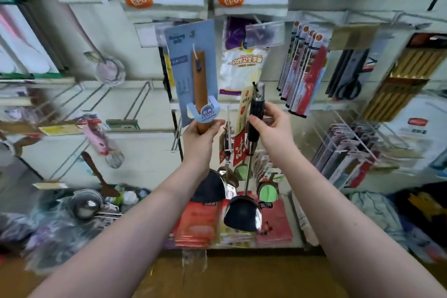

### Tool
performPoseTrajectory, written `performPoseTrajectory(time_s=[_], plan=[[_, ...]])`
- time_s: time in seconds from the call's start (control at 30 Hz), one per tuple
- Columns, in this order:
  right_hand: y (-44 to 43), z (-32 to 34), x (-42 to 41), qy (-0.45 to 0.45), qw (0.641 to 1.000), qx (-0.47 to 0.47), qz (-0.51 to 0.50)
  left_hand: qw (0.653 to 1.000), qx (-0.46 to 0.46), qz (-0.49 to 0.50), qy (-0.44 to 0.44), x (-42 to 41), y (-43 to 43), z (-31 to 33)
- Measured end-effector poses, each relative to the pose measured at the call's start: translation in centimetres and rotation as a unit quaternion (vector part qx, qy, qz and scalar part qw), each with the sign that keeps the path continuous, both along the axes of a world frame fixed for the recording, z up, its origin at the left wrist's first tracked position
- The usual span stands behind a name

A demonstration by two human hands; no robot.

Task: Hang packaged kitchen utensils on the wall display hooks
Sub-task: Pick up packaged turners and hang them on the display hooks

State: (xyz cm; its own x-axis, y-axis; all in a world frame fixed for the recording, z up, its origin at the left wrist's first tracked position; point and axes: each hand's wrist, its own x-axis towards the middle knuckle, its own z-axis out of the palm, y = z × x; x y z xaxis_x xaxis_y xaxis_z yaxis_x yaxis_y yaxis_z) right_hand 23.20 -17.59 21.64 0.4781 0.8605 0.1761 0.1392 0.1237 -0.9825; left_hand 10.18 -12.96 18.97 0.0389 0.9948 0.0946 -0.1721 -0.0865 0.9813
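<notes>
Hook-lined shop wall (145, 152); left hand (200, 138) grips spatula (199, 75), right hand (273, 133) ladle (256, 106)

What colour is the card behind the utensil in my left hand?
The card is light blue; head view shows it best.

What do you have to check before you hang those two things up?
1. Grip of the left hand on the wooden handle of the blue-card utensil: ok.
2. Grip of the right hand on the black-handled ladle: ok.
3. Card's hang hole lined up with a hook: cannot tell, too blurred.
4. Bare wire hooks nearby on the left: ok.
5. Ladle's paper tag clear of its top end: cannot tell.
</notes>
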Motion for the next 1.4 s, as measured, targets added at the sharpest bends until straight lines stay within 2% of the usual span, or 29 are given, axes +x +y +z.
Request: performPoseTrajectory(time_s=[0.23, 0.53, 0.9, 1.1, 1.23, 1.4], plan=[[0.7, -2.3, 4.0, 0.028, 0.995, -0.034, 0.088, 0.998, -0.006, 0.04, 0.037, 4.2, -0.7, -0.2], [1.7, -6.4, 5.1, 0.094, 0.983, -0.069, 0.144, 0.998, -0.03, 0.049, 0.038, 4.7, -0.5, -2.0], [5.5, -12.4, 1.0, 0.051, 0.984, -0.135, 0.108, 0.993, -0.109, 0.034, -0.022, 2.7, 2.6, -7.5], [6.5, -16.4, -1.0, 0.058, 0.98, -0.149, 0.121, 0.983, -0.176, 0.049, 0.011, 0.7, 5.0, -11.8], [6.9, -18.1, -1.6, 0.062, 0.977, -0.173, 0.11, 0.983, -0.172, 0.041, 0.041, 0.0, 5.5, -13.5], [7.5, -20.3, -1.5, 0.067, 0.973, -0.201, 0.096, 0.986, -0.162, 0.017, 0.029, 0.1, 5.6, -15.2]])
